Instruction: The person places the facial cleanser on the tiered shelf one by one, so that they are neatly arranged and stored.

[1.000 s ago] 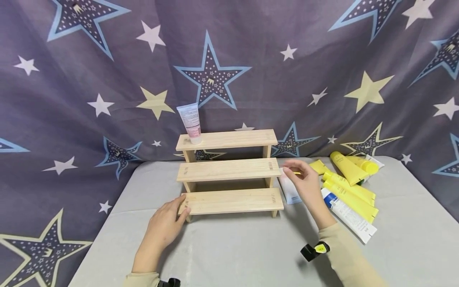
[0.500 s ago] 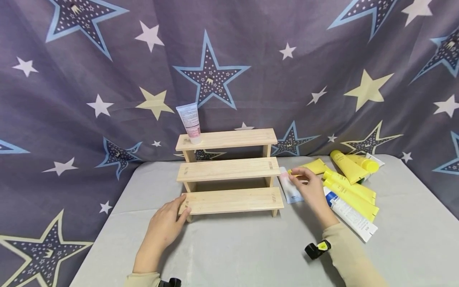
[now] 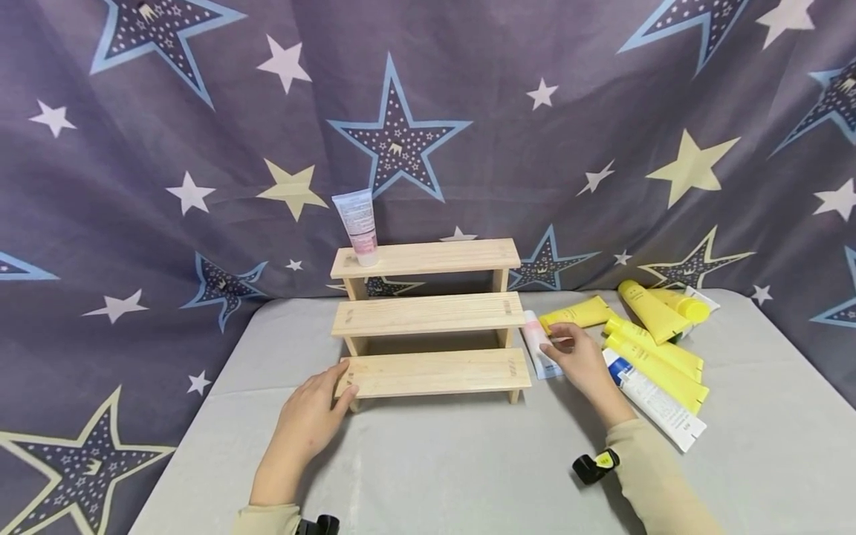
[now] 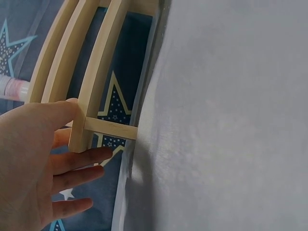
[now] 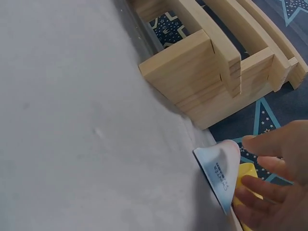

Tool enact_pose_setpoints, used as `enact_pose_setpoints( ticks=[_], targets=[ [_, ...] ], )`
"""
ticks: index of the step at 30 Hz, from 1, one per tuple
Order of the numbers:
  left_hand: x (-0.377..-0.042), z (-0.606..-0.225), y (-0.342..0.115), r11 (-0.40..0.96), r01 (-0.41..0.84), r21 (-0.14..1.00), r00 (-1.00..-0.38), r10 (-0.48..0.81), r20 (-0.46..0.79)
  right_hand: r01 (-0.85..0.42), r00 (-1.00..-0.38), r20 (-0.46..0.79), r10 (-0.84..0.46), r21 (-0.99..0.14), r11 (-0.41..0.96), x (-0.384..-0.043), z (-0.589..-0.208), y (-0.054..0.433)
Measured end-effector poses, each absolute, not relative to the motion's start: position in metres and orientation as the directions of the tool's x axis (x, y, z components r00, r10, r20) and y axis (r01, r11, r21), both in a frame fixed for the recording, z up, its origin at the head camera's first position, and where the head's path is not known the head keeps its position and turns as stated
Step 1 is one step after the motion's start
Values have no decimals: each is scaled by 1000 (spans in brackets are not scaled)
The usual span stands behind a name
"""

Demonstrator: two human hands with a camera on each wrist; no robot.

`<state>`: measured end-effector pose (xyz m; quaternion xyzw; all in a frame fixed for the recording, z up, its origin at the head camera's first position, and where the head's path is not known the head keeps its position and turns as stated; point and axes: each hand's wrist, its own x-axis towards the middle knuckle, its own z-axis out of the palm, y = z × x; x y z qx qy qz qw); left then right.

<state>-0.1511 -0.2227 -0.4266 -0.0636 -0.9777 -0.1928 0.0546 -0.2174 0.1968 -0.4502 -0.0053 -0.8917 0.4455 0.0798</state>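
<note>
A three-tier wooden shelf [image 3: 428, 316] stands on the grey cloth. My left hand [image 3: 310, 409] holds the left end of its lowest board, thumb and index finger astride the corner; the other fingers [image 4: 79, 178] are spread. Beside the shelf's right side lies a white tube [image 3: 543, 353] with a pink end and a pale blue end. My right hand [image 3: 585, 364] hovers over this tube, thumb and fingers apart; the right wrist view shows the thumb close to the tube [image 5: 219, 171], contact unclear. Another pink-and-white tube [image 3: 357, 227] stands on its cap at the top board's left end.
Right of the shelf lies a yellow tube [image 3: 582, 310], partly behind my right hand. Further right, several yellow tubes [image 3: 658, 364] overlap in a pile, with a white-and-blue tube [image 3: 655, 401] in front. A star-patterned curtain [image 3: 428, 111] hangs behind the table.
My right hand has moved slightly right and down, away from the shelf's side, and now hangs over the lower part of the white tube. The left hand keeps its place on the shelf.
</note>
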Motion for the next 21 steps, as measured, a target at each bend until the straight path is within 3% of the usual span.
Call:
enact_pose_setpoints(
  ticks=[9, 21],
  targets=[
    [-152, -429, -223, 922, 136, 363, -987, 96, 126, 59, -998, -41, 42, -684, 727, -217, -455, 195],
    [-153, -430, -223, 913, 145, 380, -987, 108, 116, 80, -996, -87, 30, -664, 744, -213, -451, 195]
  ],
)
